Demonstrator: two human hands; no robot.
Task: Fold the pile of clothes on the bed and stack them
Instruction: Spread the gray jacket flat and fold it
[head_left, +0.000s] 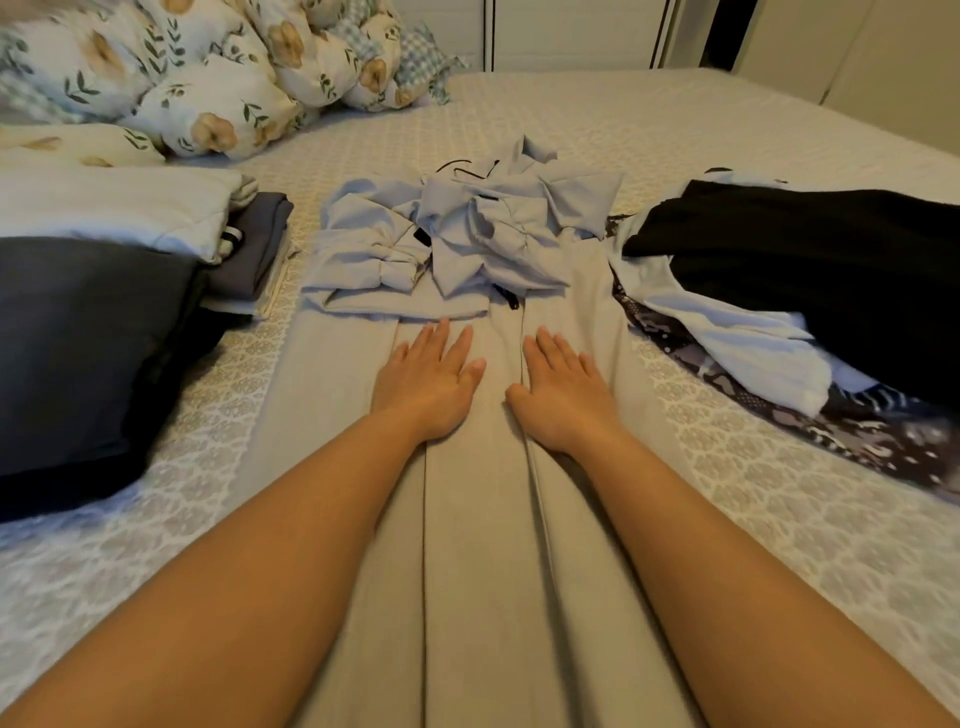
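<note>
Pressing both palms flat, I have my left hand (428, 382) and right hand (563, 389) side by side on the beige garment (478, 545), fingers straight and spread, gripping nothing. This long pleated piece runs from under my forearms out past my fingertips, lying lengthwise on the bed (727, 130); it looks laid out and smoothed but not yet folded over.

Just beyond my fingertips, its far end disappears under a rumpled light blue garment (457, 234), bunched and clearly unfolded. Out to the right of my right hand lies the loose pile (805, 291): a black piece on top, pale blue and a dark patterned fabric spilling out beneath it, none of it folded. To the left of my left hand sits the folded stack (156, 244), with dark, grey and white pieces in neat layers. Beyond that, floral bedding (197, 78) is heaped up.

I judge the job roughly half done: one stack made, this garment in hand, the blue one and the right-hand pile left.
</note>
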